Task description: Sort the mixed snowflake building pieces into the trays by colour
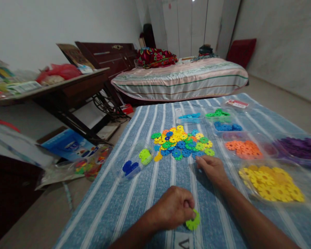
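My left hand [172,207] is closed in a pinch on a green flower-shaped plastic disc [193,221], just above the blue striped cloth [134,193]. My right hand [212,167] lies farther out on the cloth, fingers curled, fingertips at the near edge of a mixed heap of coloured discs [182,141]. Whether it holds a disc is hidden.
Clear trays of sorted discs stand on the right: yellow [272,183], orange [241,148], purple [300,147], blue [226,127], green [217,113], light blue [190,116]. A small tray with lime and dark blue discs [137,162] is on the left. A bed [181,77] and a dark table [67,86] stand beyond.
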`<state>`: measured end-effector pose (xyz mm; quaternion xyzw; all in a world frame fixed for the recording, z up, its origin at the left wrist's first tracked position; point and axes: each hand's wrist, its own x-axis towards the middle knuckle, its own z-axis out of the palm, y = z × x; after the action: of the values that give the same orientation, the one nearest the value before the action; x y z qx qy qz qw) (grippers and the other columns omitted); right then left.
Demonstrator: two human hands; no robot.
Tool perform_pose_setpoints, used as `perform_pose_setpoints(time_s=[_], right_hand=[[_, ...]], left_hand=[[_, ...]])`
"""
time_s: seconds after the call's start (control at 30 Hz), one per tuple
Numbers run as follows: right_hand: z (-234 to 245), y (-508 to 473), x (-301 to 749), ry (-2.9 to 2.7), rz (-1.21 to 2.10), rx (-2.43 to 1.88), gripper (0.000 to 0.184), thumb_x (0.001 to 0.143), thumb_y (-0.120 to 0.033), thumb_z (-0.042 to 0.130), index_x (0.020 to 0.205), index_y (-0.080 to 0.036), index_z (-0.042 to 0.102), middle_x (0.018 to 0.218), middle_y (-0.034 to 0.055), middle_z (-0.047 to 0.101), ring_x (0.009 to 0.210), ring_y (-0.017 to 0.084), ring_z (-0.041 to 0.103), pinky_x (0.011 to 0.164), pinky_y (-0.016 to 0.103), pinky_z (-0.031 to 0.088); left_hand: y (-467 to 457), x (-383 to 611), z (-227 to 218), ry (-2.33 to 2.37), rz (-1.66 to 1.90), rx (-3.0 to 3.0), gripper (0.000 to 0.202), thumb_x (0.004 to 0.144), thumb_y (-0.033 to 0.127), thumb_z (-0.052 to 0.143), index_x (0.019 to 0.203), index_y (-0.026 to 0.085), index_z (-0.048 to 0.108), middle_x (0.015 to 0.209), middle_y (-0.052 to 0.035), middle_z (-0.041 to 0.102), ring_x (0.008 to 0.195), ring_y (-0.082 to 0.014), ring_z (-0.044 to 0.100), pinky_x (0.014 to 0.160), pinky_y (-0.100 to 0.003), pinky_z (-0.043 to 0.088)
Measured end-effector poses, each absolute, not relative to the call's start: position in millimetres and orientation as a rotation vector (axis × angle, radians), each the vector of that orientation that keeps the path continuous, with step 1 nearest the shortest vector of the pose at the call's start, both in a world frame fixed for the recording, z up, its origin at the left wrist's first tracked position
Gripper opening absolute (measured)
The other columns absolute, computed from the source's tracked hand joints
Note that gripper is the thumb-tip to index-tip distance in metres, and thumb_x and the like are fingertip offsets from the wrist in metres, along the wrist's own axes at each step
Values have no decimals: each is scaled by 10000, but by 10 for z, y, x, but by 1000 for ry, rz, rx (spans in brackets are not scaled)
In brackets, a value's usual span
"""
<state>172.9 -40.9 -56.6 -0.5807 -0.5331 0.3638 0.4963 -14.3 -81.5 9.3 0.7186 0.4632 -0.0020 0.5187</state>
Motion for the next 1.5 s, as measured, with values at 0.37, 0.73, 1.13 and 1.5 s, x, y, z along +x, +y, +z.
perform_pose_setpoints(time_s=[0.37,0.73,1.13,1.5], right_hand=[[-558,-405,1716,-1281,905,-1371,446,819,-503,538,512,-180,554,491,-19,478,511,121,460,527,248,348],[-558,-386,1704,-1271,882,-1370,459,816,-516,531,502,-181,546,479,-18,478,503,122,465,516,245,350],[-571,-358,1677,-1274,878,-1336,446,830,-486,520,504,-181,522,484,-22,461,503,116,453,514,242,336],[-607,-343,1661,-1263,894,-1315,433,838,-469,510,516,-179,502,516,-25,442,526,111,428,522,235,325]], left_hand=[[87,-1065,795,1808,655,1942,237,670,401,592,706,174,652,591,29,592,556,-119,515,542,-226,391],[392,-1303,556,2018,297,2131,147,667,304,532,651,202,636,614,0,626,668,-186,591,603,-254,404],[336,-386,465,1471,406,2593,219,851,242,444,776,186,642,829,-41,670,821,-167,609,778,-276,446],[519,231,-11,1351,407,2614,179,845,226,482,898,180,646,954,-66,657,932,-197,601,863,-316,467]])
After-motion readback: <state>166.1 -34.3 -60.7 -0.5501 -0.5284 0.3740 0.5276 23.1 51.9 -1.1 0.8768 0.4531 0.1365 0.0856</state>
